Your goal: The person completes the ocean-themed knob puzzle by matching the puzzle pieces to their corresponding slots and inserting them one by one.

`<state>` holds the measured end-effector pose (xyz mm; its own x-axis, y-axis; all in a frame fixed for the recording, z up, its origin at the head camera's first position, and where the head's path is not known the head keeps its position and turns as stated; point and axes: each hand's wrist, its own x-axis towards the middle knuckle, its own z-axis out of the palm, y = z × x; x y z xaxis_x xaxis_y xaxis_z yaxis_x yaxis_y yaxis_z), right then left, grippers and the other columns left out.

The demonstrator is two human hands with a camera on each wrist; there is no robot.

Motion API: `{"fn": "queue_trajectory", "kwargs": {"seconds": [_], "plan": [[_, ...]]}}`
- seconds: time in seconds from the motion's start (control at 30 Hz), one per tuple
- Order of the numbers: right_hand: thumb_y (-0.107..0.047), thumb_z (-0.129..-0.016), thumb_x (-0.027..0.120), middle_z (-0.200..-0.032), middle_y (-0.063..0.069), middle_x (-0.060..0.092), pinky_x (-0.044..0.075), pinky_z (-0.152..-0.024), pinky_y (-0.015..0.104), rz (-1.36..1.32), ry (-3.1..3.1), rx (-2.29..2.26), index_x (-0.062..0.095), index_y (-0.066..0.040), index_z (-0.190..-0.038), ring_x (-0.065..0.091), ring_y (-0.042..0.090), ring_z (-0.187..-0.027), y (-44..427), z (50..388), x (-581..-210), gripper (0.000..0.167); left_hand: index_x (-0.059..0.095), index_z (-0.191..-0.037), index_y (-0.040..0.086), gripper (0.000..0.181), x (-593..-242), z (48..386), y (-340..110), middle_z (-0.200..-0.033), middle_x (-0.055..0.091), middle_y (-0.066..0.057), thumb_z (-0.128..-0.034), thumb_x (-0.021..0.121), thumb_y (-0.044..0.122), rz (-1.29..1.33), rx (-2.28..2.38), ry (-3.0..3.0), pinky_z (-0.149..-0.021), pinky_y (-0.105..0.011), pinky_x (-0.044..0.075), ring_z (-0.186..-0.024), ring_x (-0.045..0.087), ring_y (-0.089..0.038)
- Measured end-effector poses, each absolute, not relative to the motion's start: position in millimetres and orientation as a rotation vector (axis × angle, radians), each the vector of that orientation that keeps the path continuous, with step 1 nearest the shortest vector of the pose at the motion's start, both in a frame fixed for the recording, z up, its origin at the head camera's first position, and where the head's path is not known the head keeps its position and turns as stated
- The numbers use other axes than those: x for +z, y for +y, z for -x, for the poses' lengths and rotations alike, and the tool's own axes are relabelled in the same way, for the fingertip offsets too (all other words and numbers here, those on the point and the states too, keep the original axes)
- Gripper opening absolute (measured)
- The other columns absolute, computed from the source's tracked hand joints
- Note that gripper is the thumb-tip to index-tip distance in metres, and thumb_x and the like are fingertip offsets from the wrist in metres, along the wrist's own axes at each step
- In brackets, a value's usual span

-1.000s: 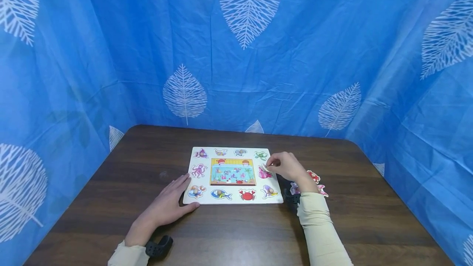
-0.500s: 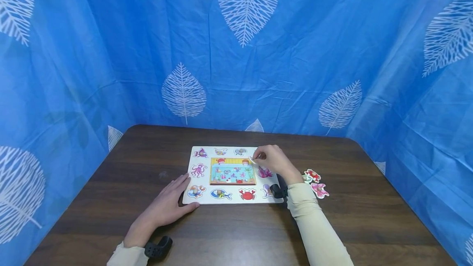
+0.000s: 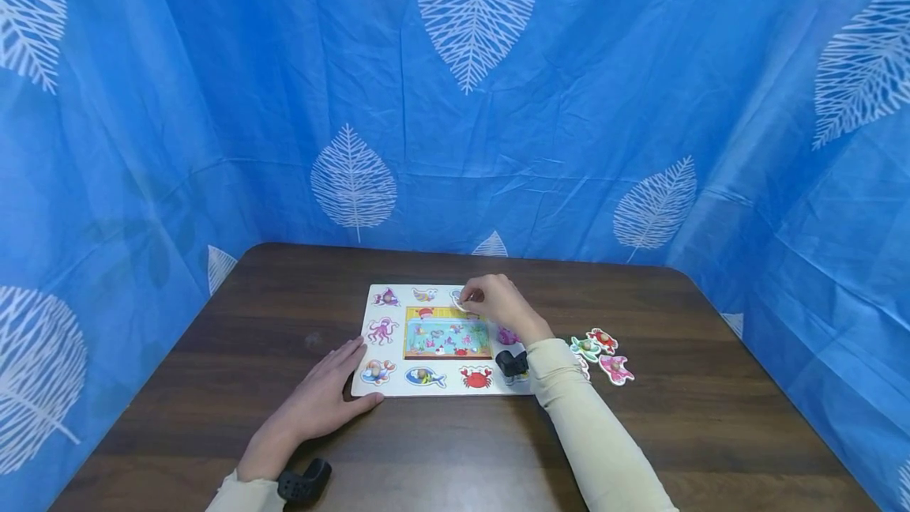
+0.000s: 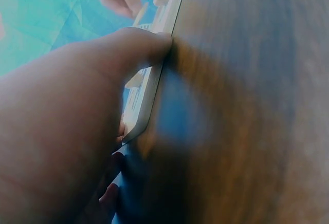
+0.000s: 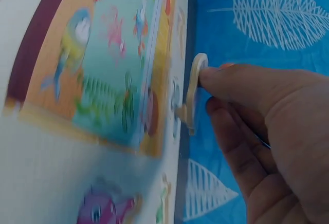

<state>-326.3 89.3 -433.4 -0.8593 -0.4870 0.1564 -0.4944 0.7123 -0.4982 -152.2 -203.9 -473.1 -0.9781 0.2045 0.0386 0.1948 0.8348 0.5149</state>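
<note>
L hand (image 3: 320, 395) spread, fingers near straight, has hold of nothing: fingers lie at the board's (image 3: 453, 385) L edge, thumb against the near edge by the corner. Touching 2 sides like that prob. braces it vs. sliding on the counter (image 3: 426, 457). R hand (image 3: 501, 309) closed to a pinch, thumb 1 side, fingers the other, w/ a thin piece (image 5: 193, 93) between. Piece is tilted, over the far row; can't tell if it touches the board. Edge grip prob. b/c it's thin & that leaves most of its outline free; printed face unreadable.

Board lies flat, long side to the person, prob. so 1 arm reaches every slot. Knobs on the fish (image 3: 426, 376) & purple piece (image 3: 383, 294) stand up, prob. for lifting w/ fingertips. Crab (image 3: 476, 377) & octopus (image 3: 382, 331) show no knob, so look like bare slots. Red piece (image 3: 602, 340), green piece (image 3: 585, 348) & pink piece (image 3: 615, 370) sit bunched R of the board, prob. for short R-hand trips; 1 more is part hidden by the R sleeve (image 3: 590, 433).
</note>
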Motion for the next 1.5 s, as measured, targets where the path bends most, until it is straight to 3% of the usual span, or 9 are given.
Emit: {"fn": "queue_trajectory", "kwargs": {"seconds": [0.57,0.93,1.5], "plan": [[-0.011,-0.093,0.077,-0.094,0.000,0.077,0.058,-0.083,0.033,-0.870,-2.904,0.853,0.079,-0.013,-0.097,0.069,0.012,-0.086,53.5,338.9,-445.5,0.005,0.039,-0.156,-0.002,0.093,-476.4,151.8,-205.0,-0.165,0.034,-0.021,-0.0904,0.075,0.052,-0.328,0.830,2.991,-0.123,-0.059,0.028,-0.152,0.032,-0.042],[-0.012,-0.094,0.076,-0.096,0.000,0.078,0.053,-0.096,0.041,-0.801,-2.906,0.816,0.079,-0.014,-0.098,0.071,0.016,-0.093,36.7,342.8,-448.4,0.005,0.039,-0.156,-0.004,0.091,-476.7,153.3,-206.6,-0.165,0.034,-0.022,-0.0914,0.075,0.050,-0.335,0.845,3.000,-0.122,-0.061,0.028,-0.152,0.031,-0.043],[-0.012,-0.094,0.076,-0.098,0.002,0.079,0.057,-0.090,0.036,-0.717,-2.925,0.872,0.081,-0.012,-0.099,0.070,0.017,-0.094,24.2,343.7,-444.6,0.007,0.037,-0.157,-0.002,0.093,-474.2,153.5,-205.0,-0.166,0.032,-0.020,-0.0916,0.073,0.053,-0.326,0.843,2.983,-0.123,-0.060,0.026,-0.153,0.029,-0.042]]}}
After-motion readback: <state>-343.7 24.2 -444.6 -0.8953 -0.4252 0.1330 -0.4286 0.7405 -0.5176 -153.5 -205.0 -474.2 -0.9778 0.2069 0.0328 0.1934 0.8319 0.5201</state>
